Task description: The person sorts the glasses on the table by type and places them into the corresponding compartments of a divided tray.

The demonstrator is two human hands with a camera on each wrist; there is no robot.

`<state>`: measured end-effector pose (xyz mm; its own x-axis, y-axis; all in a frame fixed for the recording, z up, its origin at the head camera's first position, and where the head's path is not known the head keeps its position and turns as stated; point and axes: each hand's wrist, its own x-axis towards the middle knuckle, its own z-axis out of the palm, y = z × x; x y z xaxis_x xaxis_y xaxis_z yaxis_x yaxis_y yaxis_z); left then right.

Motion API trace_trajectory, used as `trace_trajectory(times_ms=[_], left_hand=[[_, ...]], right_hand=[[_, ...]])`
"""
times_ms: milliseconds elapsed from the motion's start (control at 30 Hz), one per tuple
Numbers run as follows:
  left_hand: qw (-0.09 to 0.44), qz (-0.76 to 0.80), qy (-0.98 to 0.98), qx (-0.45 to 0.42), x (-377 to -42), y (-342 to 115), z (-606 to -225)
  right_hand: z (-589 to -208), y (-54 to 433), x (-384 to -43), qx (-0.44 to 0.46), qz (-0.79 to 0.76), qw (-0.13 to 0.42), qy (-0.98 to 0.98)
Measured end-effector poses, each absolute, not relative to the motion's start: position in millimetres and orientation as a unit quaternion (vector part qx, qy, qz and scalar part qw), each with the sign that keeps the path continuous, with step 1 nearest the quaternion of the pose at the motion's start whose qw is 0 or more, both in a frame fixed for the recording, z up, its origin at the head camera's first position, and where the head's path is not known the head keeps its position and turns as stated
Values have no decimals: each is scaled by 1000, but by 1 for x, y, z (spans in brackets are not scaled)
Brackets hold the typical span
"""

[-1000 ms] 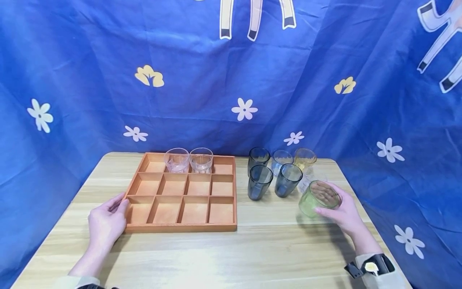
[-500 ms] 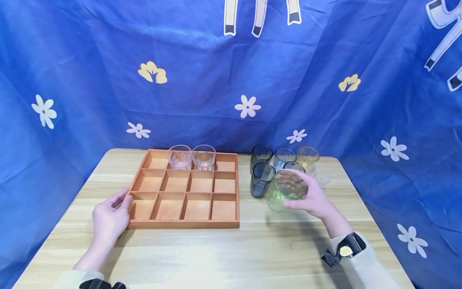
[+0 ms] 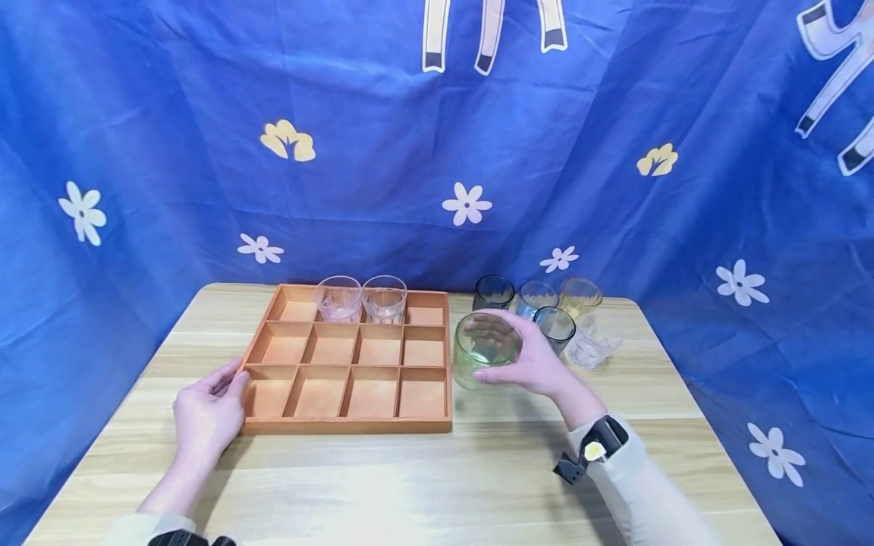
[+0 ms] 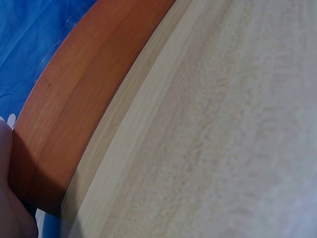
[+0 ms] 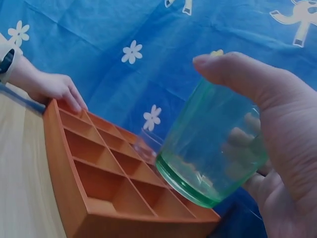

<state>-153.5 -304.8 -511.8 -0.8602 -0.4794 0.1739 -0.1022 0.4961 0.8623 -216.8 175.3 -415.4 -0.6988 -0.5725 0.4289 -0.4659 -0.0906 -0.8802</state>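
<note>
My right hand (image 3: 526, 356) grips a green glass tumbler (image 3: 478, 356) and holds it up beside the right wall of the wooden compartment tray (image 3: 348, 426). In the right wrist view the green glass is tilted, with the thumb (image 5: 242, 74) on one side and fingers behind. My left hand (image 3: 208, 413) holds the tray's left wall near its front corner; the left wrist view shows only part of this hand at the edge. Two clear glasses, one pinkish (image 3: 338, 302) and one colourless (image 3: 385, 302), stand in the middle two compartments of the back row.
Right of the tray stand more glasses: a dark one (image 3: 495, 290), a blue one (image 3: 537, 297), an amber one (image 3: 580, 297) and a grey-blue one (image 3: 554, 327). A clear glass (image 3: 592, 345) lies or leans at their right. Blue curtain (image 3: 382, 189) surrounds the table.
My right hand has carried the green glass leftward, from the table's right side past the other glasses to the tray's right wall. My left hand has stayed at the tray.
</note>
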Motion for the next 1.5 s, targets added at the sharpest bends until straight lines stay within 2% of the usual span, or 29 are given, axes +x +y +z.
trace_trajectory(times_ms=[467,900,1300,1500], left_hand=[[208,-482,-835,167,-154,-306,-515],[204,-489,-830,176,-147,-307,-515],[200,-477,-839,170,-147,-308,-512],[216,-477,-837,160,-151,-305,-509]], right_hand=[[-423,102,-231,-341,-639,47,688],[-433,62,-251,-312,-651,66,689],[-433,23,-263,-301,-629,40,716],[-434,1,-264,-272,-618,28,737]])
